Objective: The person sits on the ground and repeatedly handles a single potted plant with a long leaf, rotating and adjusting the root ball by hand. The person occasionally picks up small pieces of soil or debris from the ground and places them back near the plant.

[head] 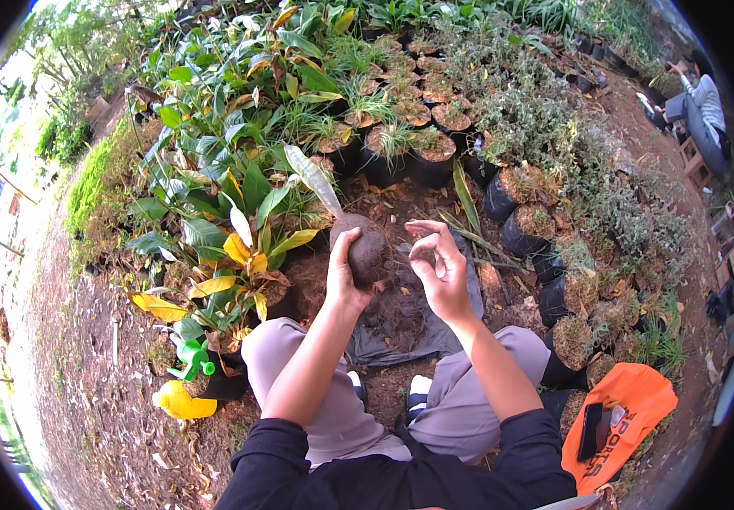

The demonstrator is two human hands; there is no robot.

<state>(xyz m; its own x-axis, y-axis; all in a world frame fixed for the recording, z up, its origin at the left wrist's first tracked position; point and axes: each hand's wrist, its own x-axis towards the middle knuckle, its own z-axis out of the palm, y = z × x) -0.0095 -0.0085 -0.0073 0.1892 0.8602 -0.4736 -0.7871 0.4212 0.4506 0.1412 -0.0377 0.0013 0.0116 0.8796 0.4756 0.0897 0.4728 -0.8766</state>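
Note:
My left hand (349,271) is wrapped around a rounded brown ball of soil and fibre (368,252). One pale, mottled snake plant leaf (313,178) rises from its top and leans to the left. To the right of the ball, my right hand (438,268) is raised with curled fingers apart; I see nothing plainly held in it. Whether a thin fibre or thread runs between ball and fingers is too fine to tell. Below my hands, a dark plastic sheet (373,347) on the ground carries loose brown fibre (399,322).
Leafy potted plants (214,185) crowd the left. Black grow bags (434,156) stand ahead and along the right. A yellow spray bottle (185,400) with a green head is left of my knee. An orange bag (622,421) bears a phone (590,430). Another person (702,108) sits far right.

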